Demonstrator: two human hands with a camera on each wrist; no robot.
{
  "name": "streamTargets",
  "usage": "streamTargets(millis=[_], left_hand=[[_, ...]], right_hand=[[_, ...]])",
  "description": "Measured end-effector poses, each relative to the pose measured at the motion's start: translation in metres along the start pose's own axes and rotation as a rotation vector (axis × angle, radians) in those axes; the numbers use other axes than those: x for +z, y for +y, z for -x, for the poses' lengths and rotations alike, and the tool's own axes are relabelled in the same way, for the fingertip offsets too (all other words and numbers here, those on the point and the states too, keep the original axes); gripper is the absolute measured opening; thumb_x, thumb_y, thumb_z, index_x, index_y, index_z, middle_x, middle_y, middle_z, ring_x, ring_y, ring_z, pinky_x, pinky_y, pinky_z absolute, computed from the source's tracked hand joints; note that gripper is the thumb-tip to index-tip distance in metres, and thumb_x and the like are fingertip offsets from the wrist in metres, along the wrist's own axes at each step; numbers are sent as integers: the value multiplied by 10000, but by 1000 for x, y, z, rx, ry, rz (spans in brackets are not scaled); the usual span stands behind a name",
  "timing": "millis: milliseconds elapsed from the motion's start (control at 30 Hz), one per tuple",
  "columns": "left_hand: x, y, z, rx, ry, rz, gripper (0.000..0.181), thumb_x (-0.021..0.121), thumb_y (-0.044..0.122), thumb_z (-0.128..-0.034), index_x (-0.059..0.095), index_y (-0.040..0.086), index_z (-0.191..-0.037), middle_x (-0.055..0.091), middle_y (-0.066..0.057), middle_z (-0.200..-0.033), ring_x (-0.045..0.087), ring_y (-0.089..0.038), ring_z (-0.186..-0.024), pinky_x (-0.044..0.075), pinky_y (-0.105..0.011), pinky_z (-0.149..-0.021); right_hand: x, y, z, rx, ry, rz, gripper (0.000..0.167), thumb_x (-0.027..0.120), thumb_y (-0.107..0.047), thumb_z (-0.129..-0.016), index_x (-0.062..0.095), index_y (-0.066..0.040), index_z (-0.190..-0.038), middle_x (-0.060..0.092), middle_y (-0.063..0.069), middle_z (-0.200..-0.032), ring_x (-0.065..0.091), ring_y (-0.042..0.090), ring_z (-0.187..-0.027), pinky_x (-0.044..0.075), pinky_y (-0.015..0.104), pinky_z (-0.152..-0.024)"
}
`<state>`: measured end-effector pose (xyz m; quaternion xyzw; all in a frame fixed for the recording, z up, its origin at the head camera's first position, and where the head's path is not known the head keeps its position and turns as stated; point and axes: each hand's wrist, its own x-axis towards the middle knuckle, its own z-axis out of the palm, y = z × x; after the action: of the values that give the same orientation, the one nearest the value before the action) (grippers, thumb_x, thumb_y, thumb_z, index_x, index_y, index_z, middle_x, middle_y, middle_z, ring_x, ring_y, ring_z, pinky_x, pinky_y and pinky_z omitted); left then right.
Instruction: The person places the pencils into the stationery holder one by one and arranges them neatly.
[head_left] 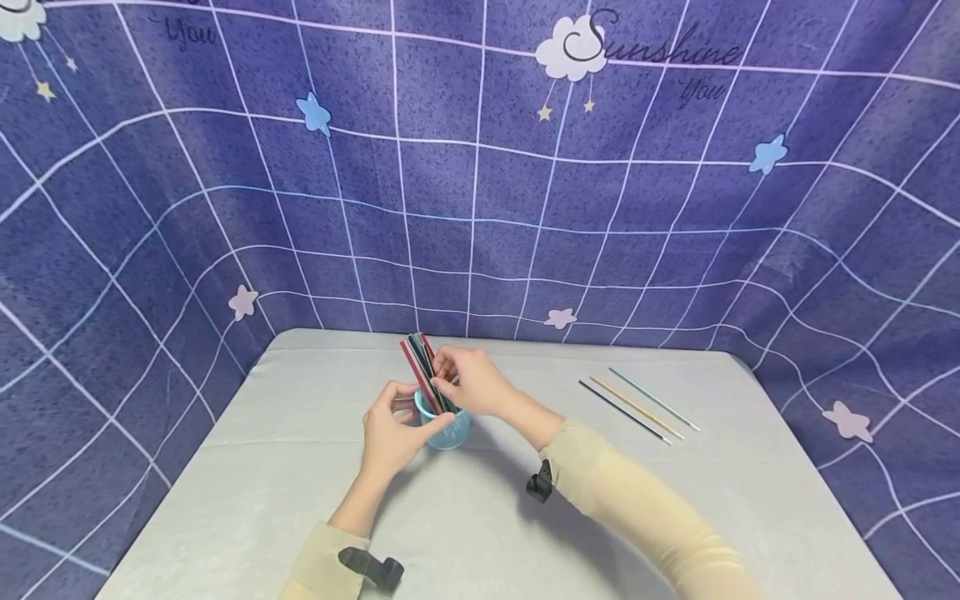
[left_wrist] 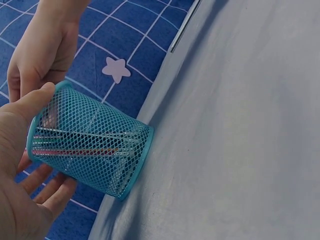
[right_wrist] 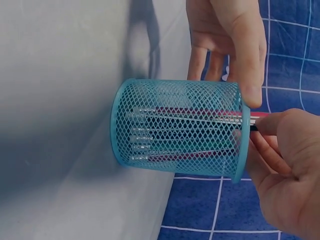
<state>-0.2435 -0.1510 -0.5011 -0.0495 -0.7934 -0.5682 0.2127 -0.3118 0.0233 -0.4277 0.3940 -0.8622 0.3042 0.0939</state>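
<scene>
A light-blue mesh pen cup [head_left: 450,433] stands upright on the table. Several thin pencils [head_left: 418,371] in red, dark and green lean inside it, their pale ends at the bottom, as the mesh shows in the right wrist view. My left hand [head_left: 393,433] holds the cup at its rim, thumb on the near side and fingers round the far side. Over the cup's mouth, my right hand [head_left: 476,383] pinches the upper part of at least one pencil; a dark shaft [right_wrist: 254,127] shows by its fingertips. How many it grips is hidden.
To the right on the pale-covered table [head_left: 750,517] lie three more pencils, a dark one [head_left: 626,412], a yellow one [head_left: 637,408] and a green one [head_left: 654,400], side by side on a slant. A purple-blue gridded curtain [head_left: 480,183] surrounds the table's back and sides.
</scene>
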Motion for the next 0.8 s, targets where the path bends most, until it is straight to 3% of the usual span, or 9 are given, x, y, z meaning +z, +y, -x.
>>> streamTargets(millis=[133, 533, 800], left_hand=[[1, -2, 0, 1, -2, 8, 649, 1029, 254, -698, 648, -10, -1153, 758, -199, -1182, 757, -428, -1080, 691, -471, -907], [1, -3, -1, 8, 3, 10, 631, 1032, 241, -692, 652, 2, -1136, 763, -169, -1176, 761, -416, -1077, 691, -453, -910], [1, -3, -1, 1, 2, 6, 641, 1037, 255, -681, 657, 18, -1140, 764, -177, -1166, 773, -365, -1052, 692, -469, -905]], right_hand=[[4, 0, -2, 19, 22, 18, 115, 749, -90, -977, 663, -28, -1021, 768, 75, -904, 750, 162, -798, 628, 170, -753], [6, -5, -3, 36, 13, 16, 117, 751, -66, -970, 695, -12, -1057, 779, 85, -927, 762, 173, -816, 624, 139, -756], [-4, 4, 1, 66, 21, -61, 95, 714, -46, -986, 689, -9, -1070, 765, 99, -940, 747, 187, -830, 618, 129, -709]])
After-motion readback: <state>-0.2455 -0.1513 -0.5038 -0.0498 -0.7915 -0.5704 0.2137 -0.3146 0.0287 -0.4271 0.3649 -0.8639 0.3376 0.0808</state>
